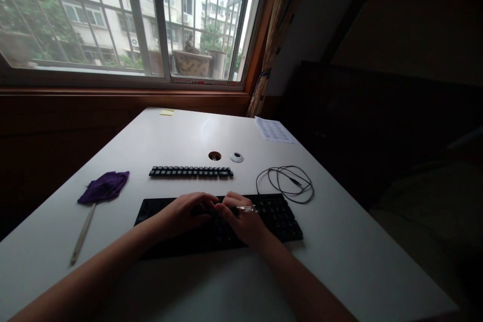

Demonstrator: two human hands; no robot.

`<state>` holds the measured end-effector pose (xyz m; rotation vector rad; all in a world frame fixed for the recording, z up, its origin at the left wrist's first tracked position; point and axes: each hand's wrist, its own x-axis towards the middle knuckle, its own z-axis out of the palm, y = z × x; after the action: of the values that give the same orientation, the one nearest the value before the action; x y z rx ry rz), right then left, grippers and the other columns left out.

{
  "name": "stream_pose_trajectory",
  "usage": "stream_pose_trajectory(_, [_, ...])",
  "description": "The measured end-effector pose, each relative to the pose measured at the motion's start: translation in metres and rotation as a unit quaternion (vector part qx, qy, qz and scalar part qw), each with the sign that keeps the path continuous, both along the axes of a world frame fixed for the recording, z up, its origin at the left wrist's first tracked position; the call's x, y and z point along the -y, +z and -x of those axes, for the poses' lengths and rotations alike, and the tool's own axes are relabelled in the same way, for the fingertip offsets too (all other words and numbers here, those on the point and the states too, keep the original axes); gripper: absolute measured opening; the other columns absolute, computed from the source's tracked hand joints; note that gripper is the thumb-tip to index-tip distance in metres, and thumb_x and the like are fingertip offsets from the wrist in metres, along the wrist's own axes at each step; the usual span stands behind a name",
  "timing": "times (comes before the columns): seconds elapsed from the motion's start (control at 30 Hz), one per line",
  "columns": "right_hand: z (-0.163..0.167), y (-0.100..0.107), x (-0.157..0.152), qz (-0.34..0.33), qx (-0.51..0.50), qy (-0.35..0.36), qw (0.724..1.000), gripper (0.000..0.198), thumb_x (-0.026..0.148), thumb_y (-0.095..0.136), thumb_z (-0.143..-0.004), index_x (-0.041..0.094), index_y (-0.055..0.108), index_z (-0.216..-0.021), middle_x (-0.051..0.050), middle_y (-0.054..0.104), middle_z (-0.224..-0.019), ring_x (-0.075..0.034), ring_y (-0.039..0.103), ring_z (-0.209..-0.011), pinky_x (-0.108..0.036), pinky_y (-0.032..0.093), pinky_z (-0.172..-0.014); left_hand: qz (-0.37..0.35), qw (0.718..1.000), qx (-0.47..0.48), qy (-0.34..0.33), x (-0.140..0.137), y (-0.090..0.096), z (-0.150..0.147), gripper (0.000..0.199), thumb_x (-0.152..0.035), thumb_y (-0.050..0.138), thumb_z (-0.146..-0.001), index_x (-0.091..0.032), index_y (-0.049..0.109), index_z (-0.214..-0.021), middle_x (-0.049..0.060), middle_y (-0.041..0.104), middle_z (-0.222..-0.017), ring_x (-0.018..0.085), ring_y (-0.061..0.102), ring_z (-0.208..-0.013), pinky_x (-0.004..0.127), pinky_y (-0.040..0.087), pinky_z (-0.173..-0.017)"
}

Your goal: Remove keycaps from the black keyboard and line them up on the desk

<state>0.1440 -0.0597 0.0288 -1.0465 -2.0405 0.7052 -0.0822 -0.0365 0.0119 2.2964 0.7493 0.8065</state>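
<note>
A black keyboard [279,216] lies across the desk in front of me, its left part in deep shadow under my arm. My right hand [241,216] is closed around a small shiny keycap puller [246,208], whose forked end sticks out to the right. The puller's other end is hidden by my fingers above the middle keys. My left hand [190,211] rests over the left-middle of the keyboard, fingers bent and apart, the index fingertip close to my right fingers. Behind the keyboard, loose black keycaps [191,172] stand lined up in two rows.
A purple cloth [105,186] covers the head of a brush-like tool with a pale handle [82,234] at left. A coiled black cable [290,183] lies at right. Farther back are a cable hole [215,156], its round cover [237,157], printed paper [275,130] and yellow notes [166,112].
</note>
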Motion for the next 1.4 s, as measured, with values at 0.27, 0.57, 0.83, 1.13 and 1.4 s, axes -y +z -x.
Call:
stream_pose_trajectory(0.27, [0.001, -0.008, -0.004, 0.021, -0.007, 0.009, 1.000, 0.049, 0.051, 0.043, -0.099, 0.018, 0.058, -0.065, 0.001, 0.054, -0.068, -0.012, 0.053, -0.064, -0.025, 0.038, -0.063, 0.069, 0.995, 0.053, -0.047, -0.001, 0.007, 0.004, 0.044, -0.018, 0.063, -0.089, -0.020, 0.048, -0.131, 0.008, 0.068, -0.106, 0.019, 0.065, -0.096, 0.036, 0.053, -0.086])
stream_pose_trajectory(0.57, [0.001, -0.003, -0.002, 0.074, -0.034, 0.035, 0.996, 0.052, 0.054, 0.041, -0.099, 0.018, 0.063, -0.067, -0.001, 0.062, -0.070, -0.014, 0.059, -0.067, -0.026, 0.043, -0.067, 0.185, 0.973, 0.078, -0.111, 0.003, 0.021, 0.008, 0.029, -0.022, 0.060, -0.094, -0.016, 0.052, -0.121, 0.011, 0.065, -0.110, 0.021, 0.063, -0.101, 0.036, 0.053, -0.087])
stream_pose_trajectory(0.83, [0.001, -0.007, -0.003, 0.079, -0.047, 0.043, 0.995, 0.051, 0.052, 0.045, -0.098, 0.018, 0.064, -0.065, -0.001, 0.061, -0.070, -0.013, 0.058, -0.067, -0.025, 0.042, -0.068, 0.187, 0.977, 0.050, -0.088, 0.001, 0.021, 0.006, 0.026, -0.025, 0.067, -0.089, -0.014, 0.057, -0.111, 0.009, 0.068, -0.102, 0.019, 0.064, -0.092, 0.032, 0.053, -0.079])
stream_pose_trajectory(1.13, [0.002, -0.003, -0.004, 0.075, -0.045, 0.044, 0.995, 0.055, 0.052, 0.038, -0.101, 0.019, 0.065, -0.065, 0.000, 0.062, -0.069, -0.014, 0.060, -0.070, -0.026, 0.043, -0.074, 0.083, 0.996, 0.026, -0.033, 0.000, 0.013, 0.003, 0.021, -0.020, 0.068, -0.084, -0.015, 0.061, -0.103, 0.006, 0.072, -0.095, 0.018, 0.067, -0.085, 0.031, 0.054, -0.076])
stream_pose_trajectory(1.4, [0.002, 0.001, -0.005, 0.071, -0.049, 0.044, 0.995, 0.048, 0.046, 0.040, -0.101, 0.018, 0.066, -0.071, -0.001, 0.062, -0.074, -0.014, 0.059, -0.074, -0.027, 0.042, -0.074, 0.063, 0.998, 0.024, 0.009, 0.002, 0.010, 0.001, 0.021, -0.016, 0.066, -0.080, -0.017, 0.060, -0.100, 0.004, 0.074, -0.092, 0.017, 0.069, -0.080, 0.028, 0.054, -0.073])
